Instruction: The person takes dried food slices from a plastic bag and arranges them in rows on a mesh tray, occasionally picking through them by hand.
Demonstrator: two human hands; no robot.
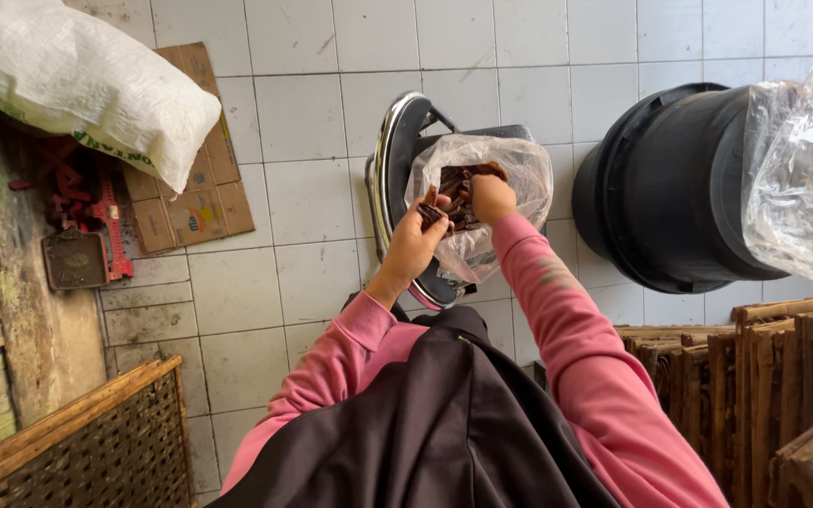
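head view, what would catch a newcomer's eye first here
At centre, the clear plastic bag of brown sticks on a weighing scale; the right hand reaches into it while the left hand holds a few sticks at its mouth. A big black bucket lies on its side at right on the tiled floor, and a white sack fills the top-left corner.
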